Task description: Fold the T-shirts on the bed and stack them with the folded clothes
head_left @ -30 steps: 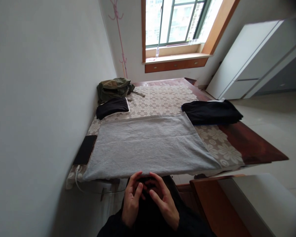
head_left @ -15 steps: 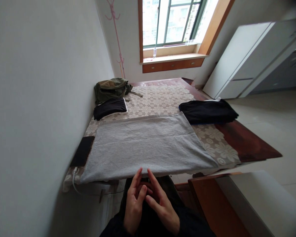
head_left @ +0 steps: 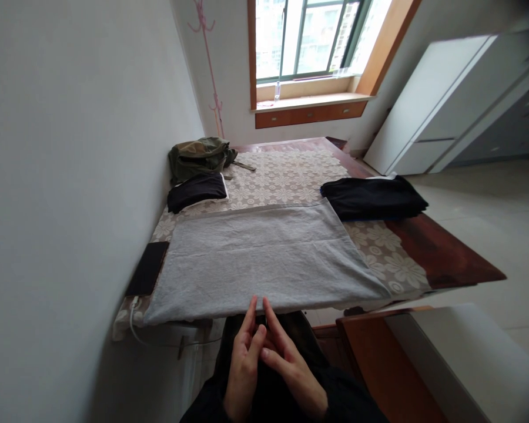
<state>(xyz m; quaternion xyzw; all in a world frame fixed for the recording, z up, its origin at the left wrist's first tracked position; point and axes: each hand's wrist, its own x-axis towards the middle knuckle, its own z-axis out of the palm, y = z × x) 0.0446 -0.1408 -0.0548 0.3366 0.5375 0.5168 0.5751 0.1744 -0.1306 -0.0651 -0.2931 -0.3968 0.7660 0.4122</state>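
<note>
The left hand (head_left: 244, 364) and right hand (head_left: 293, 367) sit close together, fingers loosely extended — released, gripping nothing. At twelve o'clock from them, the grey cloth (head_left: 264, 258) lies spread on the table (head_left: 458, 258); a black slab (head_left: 147, 269) rests at ten, a folded black bundle (head_left: 374, 198) at one — a green backpack (head_left: 198, 157) at eleven.

2 long black sleeves (head_left: 208, 400) and dark legwear (head_left: 307, 342) are worn, left hand (head_left: 244, 364) and right hand (head_left: 295, 370) bare.
</note>
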